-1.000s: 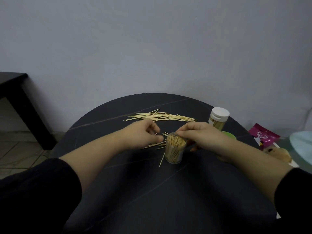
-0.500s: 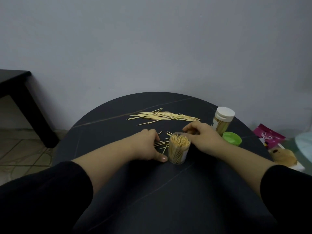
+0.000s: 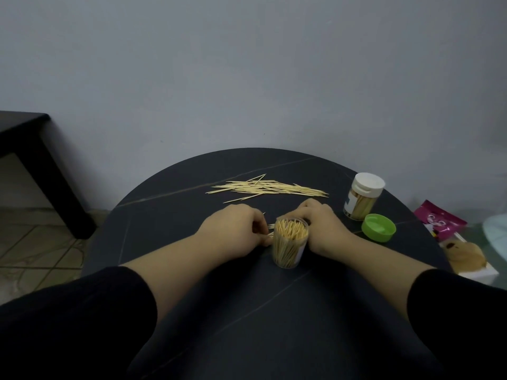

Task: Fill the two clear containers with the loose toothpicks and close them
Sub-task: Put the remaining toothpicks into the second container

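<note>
An open clear container, packed with upright toothpicks, stands at the table's middle. My left hand lies just left of it, fingers curled, pinching a few loose toothpicks on the table. My right hand sits right of and behind the container with its fingers curled down. Its fingertips are hidden. A larger pile of loose toothpicks lies farther back. The second clear container, capped with a white lid, stands at the right. A green lid lies open side up in front of it.
The round dark table fills the middle of the view. A pink packet and a white box with a brown object lie off its right edge. A black side table stands at the left over a tiled floor.
My right hand left the top of the open container and went down behind it. My left hand dropped to the table and closed on the small toothpick bunch.
</note>
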